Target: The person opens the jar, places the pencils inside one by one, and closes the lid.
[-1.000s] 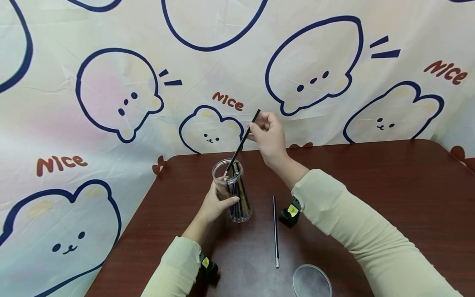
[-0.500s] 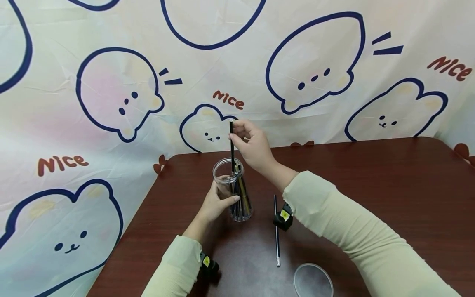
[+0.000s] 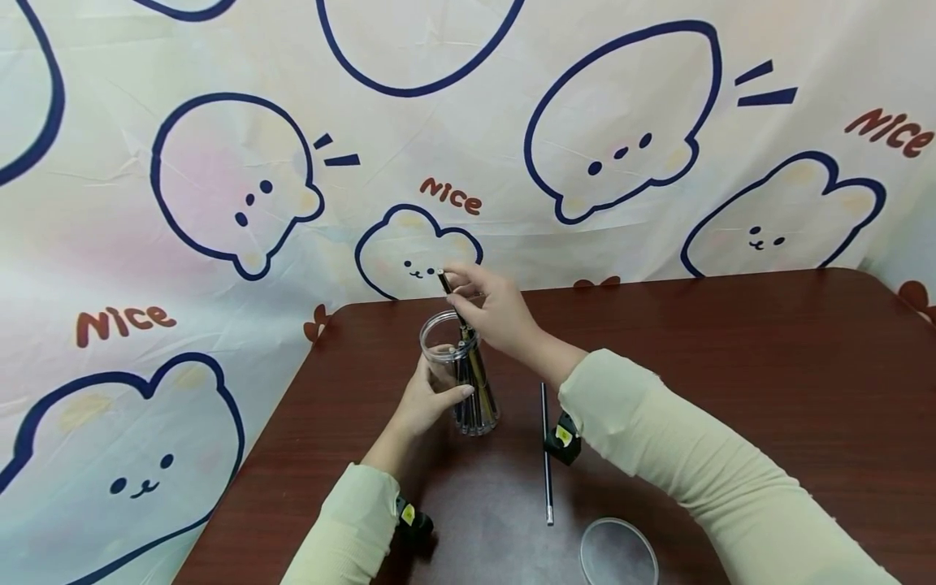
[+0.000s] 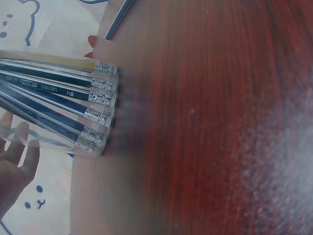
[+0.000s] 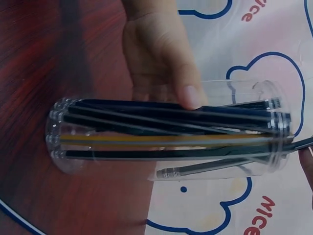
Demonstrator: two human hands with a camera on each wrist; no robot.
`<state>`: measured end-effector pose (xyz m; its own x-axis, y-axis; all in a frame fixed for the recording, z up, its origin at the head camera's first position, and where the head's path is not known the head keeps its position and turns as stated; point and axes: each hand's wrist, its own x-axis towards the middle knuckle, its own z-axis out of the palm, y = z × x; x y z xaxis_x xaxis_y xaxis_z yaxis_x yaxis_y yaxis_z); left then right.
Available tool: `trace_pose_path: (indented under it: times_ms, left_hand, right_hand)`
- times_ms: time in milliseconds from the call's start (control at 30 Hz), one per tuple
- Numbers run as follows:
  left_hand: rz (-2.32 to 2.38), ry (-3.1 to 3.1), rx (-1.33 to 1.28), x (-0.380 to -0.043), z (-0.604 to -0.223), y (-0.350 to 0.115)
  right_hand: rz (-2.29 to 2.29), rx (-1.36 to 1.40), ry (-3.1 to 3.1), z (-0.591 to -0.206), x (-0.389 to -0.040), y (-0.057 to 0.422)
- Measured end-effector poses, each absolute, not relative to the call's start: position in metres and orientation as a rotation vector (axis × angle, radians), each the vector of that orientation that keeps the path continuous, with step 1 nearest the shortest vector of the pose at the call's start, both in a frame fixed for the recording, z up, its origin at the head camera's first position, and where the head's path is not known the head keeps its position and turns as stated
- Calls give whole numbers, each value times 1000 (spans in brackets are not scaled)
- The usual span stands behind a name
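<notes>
My left hand (image 3: 427,398) grips a clear plastic jar (image 3: 439,355) from its left side, thumb across the front. Inside stand several pencils (image 5: 146,117), mostly dark with a yellow one among them; their metal-banded eraser ends sit at the jar's bottom (image 4: 102,100). Above the mouth, my right hand (image 3: 497,309) pinches a dark pencil (image 3: 447,284) near its upper end. That pencil leans through the opening, and in the right wrist view its eraser end (image 5: 171,172) is partway down inside the jar, short of the bottom.
A loose dark pencil (image 3: 548,479) lies on the brown table (image 3: 731,390) right of the jar, partly under the right wrist camera (image 3: 563,439). Nearer the front lies a round clear lid (image 3: 620,554). A printed cloth (image 3: 621,244) hangs behind the table.
My right hand has moved left and down, bringing the pencil from a slant at the rim to deeper inside the jar. The left hand keeps its grip on the jar.
</notes>
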<state>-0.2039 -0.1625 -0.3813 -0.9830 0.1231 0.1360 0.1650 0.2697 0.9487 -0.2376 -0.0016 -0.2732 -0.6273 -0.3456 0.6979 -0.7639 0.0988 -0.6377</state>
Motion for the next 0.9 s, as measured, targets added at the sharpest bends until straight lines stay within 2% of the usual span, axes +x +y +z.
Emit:
trace_pose_path:
  times_ms: [267,467,900]
  left_hand:
    - [-1907,-2457,-358,-195,-366,-157]
    - [-1915,-2481,-303,-189,-359,-153]
    - [-1910,-2424,-339,-205,-384,-163]
  right_hand:
    - [1421,1141,-2031,-285,-236,5]
    - [1387,1154,-2029,-292,-234,8]
    - [1276,1094,-1998,-306,-231,24]
